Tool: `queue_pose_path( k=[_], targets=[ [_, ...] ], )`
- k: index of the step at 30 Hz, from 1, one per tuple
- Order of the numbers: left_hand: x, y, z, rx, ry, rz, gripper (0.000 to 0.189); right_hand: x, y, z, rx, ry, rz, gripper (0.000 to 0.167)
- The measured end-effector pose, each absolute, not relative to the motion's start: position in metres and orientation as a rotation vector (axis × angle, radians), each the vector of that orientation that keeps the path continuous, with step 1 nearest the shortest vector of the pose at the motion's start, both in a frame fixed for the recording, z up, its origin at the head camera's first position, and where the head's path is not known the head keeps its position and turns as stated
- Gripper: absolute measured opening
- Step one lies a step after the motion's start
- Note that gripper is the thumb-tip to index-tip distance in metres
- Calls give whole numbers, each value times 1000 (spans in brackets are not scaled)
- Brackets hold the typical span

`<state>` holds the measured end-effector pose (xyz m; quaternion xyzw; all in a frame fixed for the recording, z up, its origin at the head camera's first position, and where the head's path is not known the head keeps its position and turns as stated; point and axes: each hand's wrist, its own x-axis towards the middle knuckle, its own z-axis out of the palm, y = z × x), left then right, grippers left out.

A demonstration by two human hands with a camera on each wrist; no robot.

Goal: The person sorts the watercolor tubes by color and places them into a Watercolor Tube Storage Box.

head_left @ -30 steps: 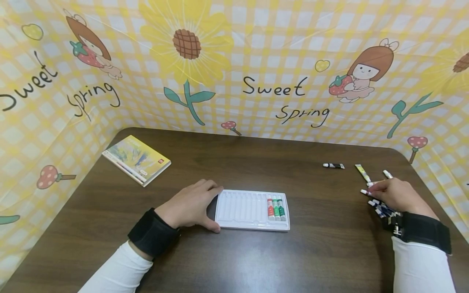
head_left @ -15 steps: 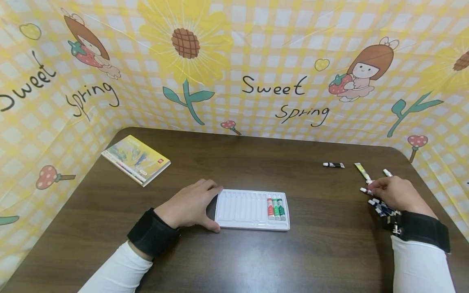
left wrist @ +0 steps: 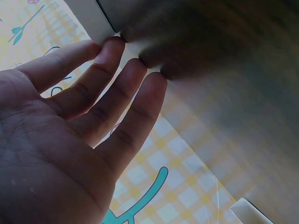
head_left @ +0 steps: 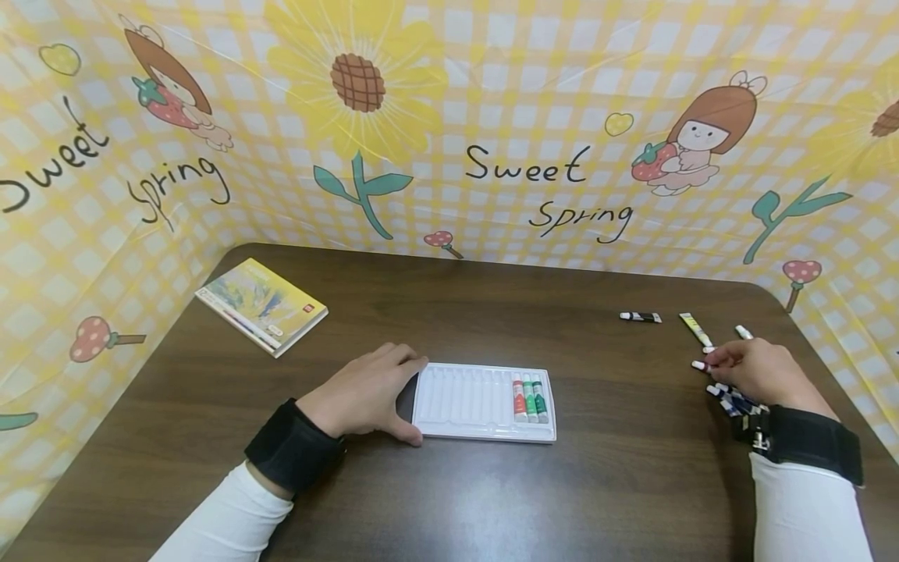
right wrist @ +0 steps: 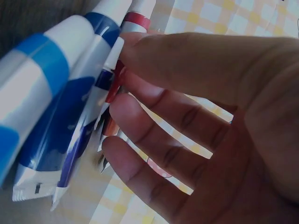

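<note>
A white plastic paint tray (head_left: 463, 398) lies on the table with red and green paint tubes (head_left: 530, 398) in its right-hand slots. My left hand (head_left: 361, 394) grips the tray's left end, thumb at the near edge and fingers at the far one; in the left wrist view its fingers reach the tray's white edge (left wrist: 91, 21). To the right, my right hand (head_left: 762, 373) pinches at a red-banded paint tube (right wrist: 136, 21), which the thumb partly covers. Close by its fingertips lie blue tubes (right wrist: 58, 121) and a purple one (right wrist: 88, 116).
A book with a yellow cover (head_left: 267, 304) lies at the far left. Beyond my right hand are a black tube (head_left: 641, 318), a yellow tube (head_left: 694, 329) and a white-capped tube (head_left: 744, 332). A patterned cloth (head_left: 492, 211) borders the brown table (head_left: 456, 499).
My right hand shifts slightly among the tubes; an orange tube by its fingertips is less visible than a second ago. The left hand and tray stay in place.
</note>
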<state>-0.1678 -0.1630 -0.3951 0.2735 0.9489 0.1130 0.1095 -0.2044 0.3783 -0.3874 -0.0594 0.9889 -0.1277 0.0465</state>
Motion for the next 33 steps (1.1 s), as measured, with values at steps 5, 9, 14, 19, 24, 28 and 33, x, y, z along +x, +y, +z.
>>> queue_pose_path(
  k=[5,9,14,19,24,28,33],
  targets=[
    [-167,-163,-395,805,2791,329,103,-204,378,-389,-198,3029,-383,9],
    [-168,-163,-395,804,2789,330,103,-205,377,-391,-216,3034,-391,8],
    [-168,-163,-396,799,2784,329,103,-205,377,-392,-239,3042,-399,7],
    [-168,-163,-396,799,2782,333,104,-207,377,-392,-256,3048,-396,8],
    [-168,-162,-396,806,2786,342,104,-207,377,-392,-252,3048,-400,8],
    [-168,-162,-395,806,2785,341,104,-206,377,-393,-252,3050,-401,9],
    [-168,-162,-395,799,2778,349,104,-206,377,-393,-267,3058,-398,7]
  ],
)
